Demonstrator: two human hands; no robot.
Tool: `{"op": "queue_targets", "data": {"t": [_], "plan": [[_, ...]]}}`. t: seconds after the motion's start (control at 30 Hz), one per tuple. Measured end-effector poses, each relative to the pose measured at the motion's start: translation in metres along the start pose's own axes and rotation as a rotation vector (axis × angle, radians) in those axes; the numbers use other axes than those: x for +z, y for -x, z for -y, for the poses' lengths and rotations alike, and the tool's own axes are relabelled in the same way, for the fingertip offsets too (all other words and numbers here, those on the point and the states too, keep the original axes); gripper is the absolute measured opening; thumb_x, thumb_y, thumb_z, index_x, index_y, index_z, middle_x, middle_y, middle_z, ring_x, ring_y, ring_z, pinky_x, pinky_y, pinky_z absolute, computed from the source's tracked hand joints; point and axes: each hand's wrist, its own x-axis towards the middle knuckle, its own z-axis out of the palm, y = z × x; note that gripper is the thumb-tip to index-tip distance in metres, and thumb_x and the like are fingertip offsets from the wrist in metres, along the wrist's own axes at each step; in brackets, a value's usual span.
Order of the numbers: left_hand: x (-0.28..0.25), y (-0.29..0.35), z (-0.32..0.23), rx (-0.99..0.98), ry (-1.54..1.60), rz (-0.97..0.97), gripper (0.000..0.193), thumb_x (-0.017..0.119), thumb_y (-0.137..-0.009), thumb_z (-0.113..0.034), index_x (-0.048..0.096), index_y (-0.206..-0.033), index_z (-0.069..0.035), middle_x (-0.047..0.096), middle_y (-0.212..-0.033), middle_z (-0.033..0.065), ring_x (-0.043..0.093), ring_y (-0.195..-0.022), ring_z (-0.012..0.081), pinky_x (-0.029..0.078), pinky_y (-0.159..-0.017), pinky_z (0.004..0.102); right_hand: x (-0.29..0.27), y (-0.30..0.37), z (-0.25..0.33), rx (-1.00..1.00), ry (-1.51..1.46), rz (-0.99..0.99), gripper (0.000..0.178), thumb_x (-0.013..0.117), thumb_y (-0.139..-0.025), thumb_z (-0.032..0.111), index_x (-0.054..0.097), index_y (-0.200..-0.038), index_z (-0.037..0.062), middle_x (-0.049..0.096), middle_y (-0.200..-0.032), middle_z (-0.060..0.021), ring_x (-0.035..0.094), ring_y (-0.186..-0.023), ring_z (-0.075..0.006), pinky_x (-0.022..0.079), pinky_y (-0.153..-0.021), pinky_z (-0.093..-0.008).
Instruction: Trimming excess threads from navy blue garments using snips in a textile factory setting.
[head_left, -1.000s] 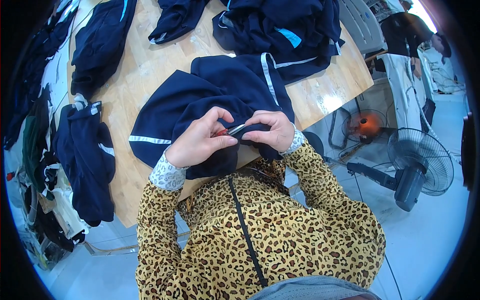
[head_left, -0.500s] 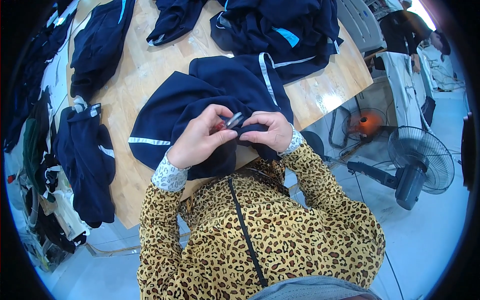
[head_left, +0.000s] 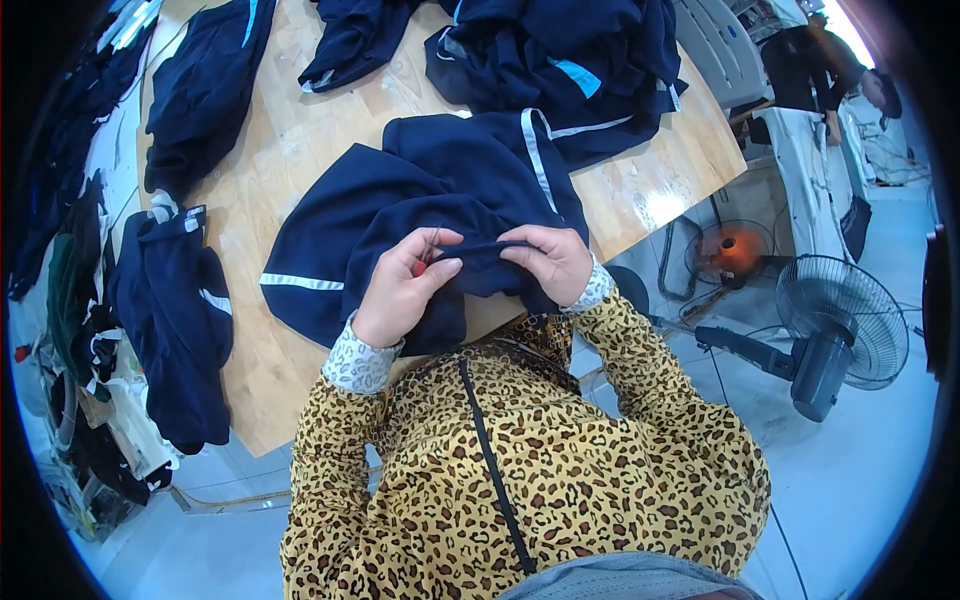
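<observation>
A navy garment point(head_left: 350, 215) with white stripes is spread in folds at the near edge of the table. Between my hands its edge is drawn out in a narrow band. My left hand point(head_left: 405, 290) pinches one end of this band with thumb and forefinger. Tucked in the same hand are small red-handled thread snips point(head_left: 420, 267), mostly hidden by the fingers. My right hand point(head_left: 552, 262) grips the band's other end, thumb below and fingers on top.
More navy garments lie on the wooden table point(head_left: 290, 120): a heap point(head_left: 560, 60) at the far side and a folded piece point(head_left: 175, 320) at the left edge. A standing fan point(head_left: 840, 320) is on the floor at right. Farther back, a person point(head_left: 815, 65) in dark clothes stands.
The snips' metal blades, in plain view before between my hands, are now mostly hidden in my left hand. My hands have moved slightly apart, and the fabric edge stretches between them.
</observation>
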Motion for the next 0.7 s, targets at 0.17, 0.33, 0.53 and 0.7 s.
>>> {"op": "queue_targets", "data": {"t": [0.17,0.33,0.53,0.7], "plan": [[-0.009,0.005,0.009,-0.040,0.072,-0.070,0.014,0.058,-0.088,-0.009,0.059,-0.098,0.001,0.055,-0.079,-0.0052,0.047,-0.072,0.0024,0.039,-0.065,0.0167,-0.002,0.001,-0.017,0.181,-0.727,-0.067,0.019,0.059,-0.088,0.015,0.064,-0.093,-0.0019,0.064,-0.085,-0.0004,0.057,-0.077,-0.0051,0.045,-0.074,-0.0183],[-0.010,0.005,0.013,-0.046,0.068,-0.098,0.013,0.059,-0.088,-0.011,0.061,-0.095,0.000,0.053,-0.074,-0.0068,0.044,-0.066,0.0009,0.035,-0.059,0.0158,-0.004,0.002,-0.030,0.233,-0.782,-0.106,0.020,0.060,-0.088,0.016,0.064,-0.095,-0.0020,0.065,-0.085,-0.0014,0.057,-0.077,-0.0058,0.045,-0.075,-0.0187],[-0.008,0.002,0.009,-0.180,0.155,-0.123,0.011,0.062,-0.086,-0.016,0.062,-0.090,-0.005,0.046,-0.062,-0.0088,0.034,-0.045,0.0004,0.025,-0.040,0.0164,-0.005,0.000,-0.023,0.292,-0.911,-0.014,0.019,0.060,-0.087,0.016,0.064,-0.095,-0.0009,0.066,-0.087,-0.0025,0.058,-0.078,-0.0069,0.045,-0.077,-0.0206],[0.005,-0.008,0.015,-0.073,0.228,-0.034,0.013,0.060,-0.088,-0.014,0.061,-0.088,-0.001,0.054,-0.075,-0.0059,0.045,-0.066,0.0012,0.036,-0.058,0.0161,-0.002,-0.003,-0.019,0.244,-0.635,0.154,0.018,0.056,-0.088,0.008,0.060,-0.101,-0.0035,0.063,-0.091,-0.0036,0.058,-0.086,-0.0093,0.046,-0.080,-0.0223]]}}
